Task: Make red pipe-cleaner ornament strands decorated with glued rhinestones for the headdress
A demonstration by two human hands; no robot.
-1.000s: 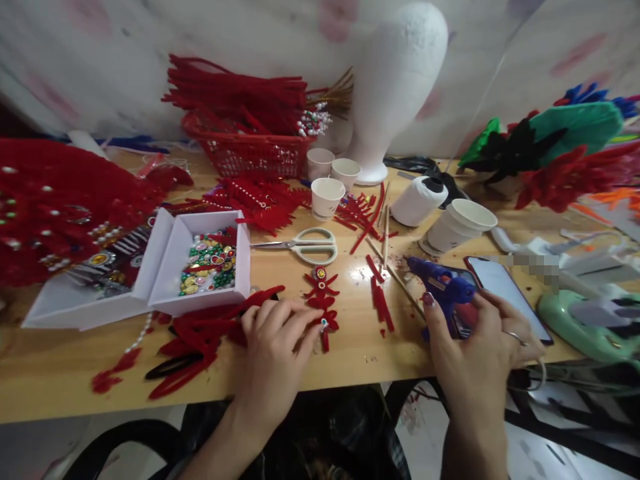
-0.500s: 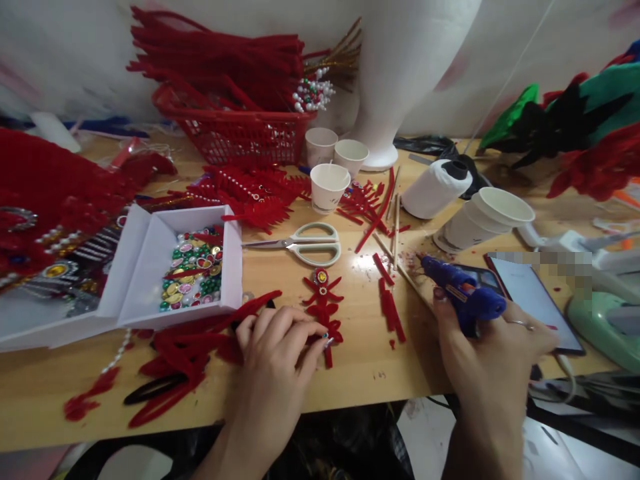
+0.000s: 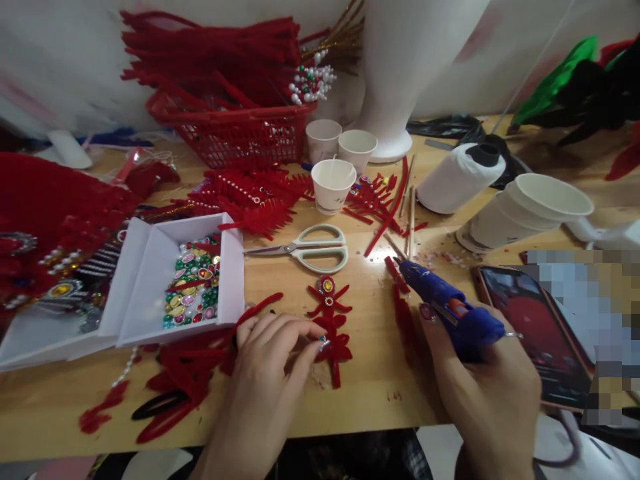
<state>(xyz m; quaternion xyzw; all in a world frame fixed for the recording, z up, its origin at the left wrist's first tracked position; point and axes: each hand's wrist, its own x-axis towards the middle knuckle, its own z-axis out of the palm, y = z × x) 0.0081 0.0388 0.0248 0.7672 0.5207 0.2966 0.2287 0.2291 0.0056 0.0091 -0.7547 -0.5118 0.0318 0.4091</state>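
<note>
My left hand (image 3: 273,360) hovers low over the table, thumb and forefinger pinched on a small shiny gem (image 3: 323,341), partly hidden by the fingertips. Just beside those fingertips lies a red fuzzy pipe-cleaner figure (image 3: 336,327), with a yellow gem and a smaller round stone at its upper end. A blue hot glue gun (image 3: 440,293) is gripped in my right hand (image 3: 487,380), its nozzle pointing to the upper left, close to some short red pipe-cleaner pieces (image 3: 397,275). Beyond the figure, scissors (image 3: 320,250) with pale green handles lie flat.
A white box (image 3: 233,267) of mixed gems and beads stands left. Behind are a red basket (image 3: 240,133) stuffed with red pipe cleaners, several paper cups (image 3: 334,190) and a white thread cone (image 3: 455,180). A phone (image 3: 540,340) lies right of my right hand.
My right hand has brought the glue gun leftward, closer to the red figure, uncovering more of the phone. My left hand keeps its pinch beside the figure. The view has shifted slightly.
</note>
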